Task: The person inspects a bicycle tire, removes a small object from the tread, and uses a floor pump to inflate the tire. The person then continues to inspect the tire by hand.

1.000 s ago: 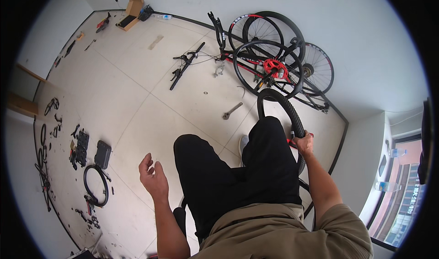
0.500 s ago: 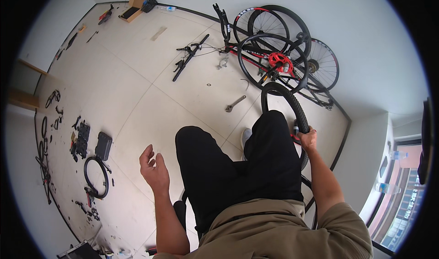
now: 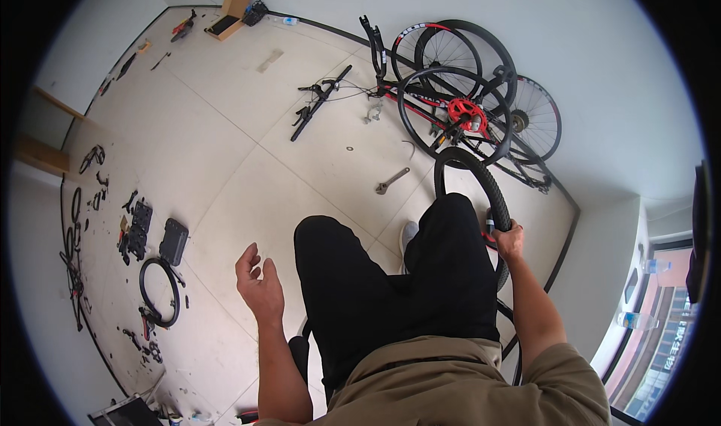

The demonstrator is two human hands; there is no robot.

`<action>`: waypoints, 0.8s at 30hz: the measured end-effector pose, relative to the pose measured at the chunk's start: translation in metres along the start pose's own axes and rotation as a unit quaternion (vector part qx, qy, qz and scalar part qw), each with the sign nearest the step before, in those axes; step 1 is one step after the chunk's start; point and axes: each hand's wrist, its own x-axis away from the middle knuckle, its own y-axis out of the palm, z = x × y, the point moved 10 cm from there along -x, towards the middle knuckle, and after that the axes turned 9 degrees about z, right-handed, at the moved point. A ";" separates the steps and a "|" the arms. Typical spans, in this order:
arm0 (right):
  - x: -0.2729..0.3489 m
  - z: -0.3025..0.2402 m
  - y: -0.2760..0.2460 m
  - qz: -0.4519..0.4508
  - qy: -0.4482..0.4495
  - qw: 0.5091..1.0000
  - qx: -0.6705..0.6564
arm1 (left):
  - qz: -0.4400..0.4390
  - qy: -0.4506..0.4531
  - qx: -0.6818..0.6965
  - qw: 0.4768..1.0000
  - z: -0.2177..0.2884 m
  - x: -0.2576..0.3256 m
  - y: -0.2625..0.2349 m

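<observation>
- The black tyre (image 3: 481, 182) is gripped on its tread by the right hand (image 3: 509, 238), fingers closed around it.
- It is judged light, rubbery, flexible.
- The left hand (image 3: 259, 283) is held empty, fingers spread wide.

Around the left hand (image 3: 259, 287) the tiled floor (image 3: 225, 163) lies open, with bare tiles ahead of it. A wrench (image 3: 393, 180) lies mid-floor. The floor's left edge is cluttered with small parts and a tyre hoop (image 3: 159, 292). Stacked wheels (image 3: 473, 88) block the far right corner, beyond the tyre (image 3: 481, 182) at the right hand (image 3: 509, 238).
</observation>
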 end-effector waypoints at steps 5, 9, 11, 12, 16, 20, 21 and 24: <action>0.004 -0.006 -0.005 0.009 0.000 1.000 -0.023 | 0.001 -0.039 -0.007 0.999 0.004 0.001 -0.003; 0.002 -0.002 -0.002 0.018 -0.004 1.000 -0.014 | 0.046 -0.014 0.053 0.997 0.012 -0.001 -0.011; 0.002 -0.001 -0.002 0.018 -0.005 1.000 -0.014 | 0.073 -0.002 0.059 0.996 0.022 0.000 -0.013; 0.002 0.000 -0.001 0.019 -0.005 1.000 -0.014 | 0.090 0.005 0.053 0.995 0.026 0.001 -0.015; 0.000 0.001 0.000 0.022 -0.012 1.000 -0.015 | 0.058 -0.027 0.052 0.997 0.018 0.000 -0.010; 0.001 -0.001 -0.001 0.019 -0.015 1.000 -0.020 | 0.044 -0.023 0.023 0.998 0.015 0.001 -0.008; 0.002 -0.001 -0.001 0.018 -0.014 1.000 -0.019 | 0.043 -0.020 0.021 0.999 0.013 0.001 -0.008; 0.002 -0.002 -0.001 0.016 -0.014 1.000 -0.021 | 0.044 -0.015 0.023 0.999 0.013 0.001 -0.008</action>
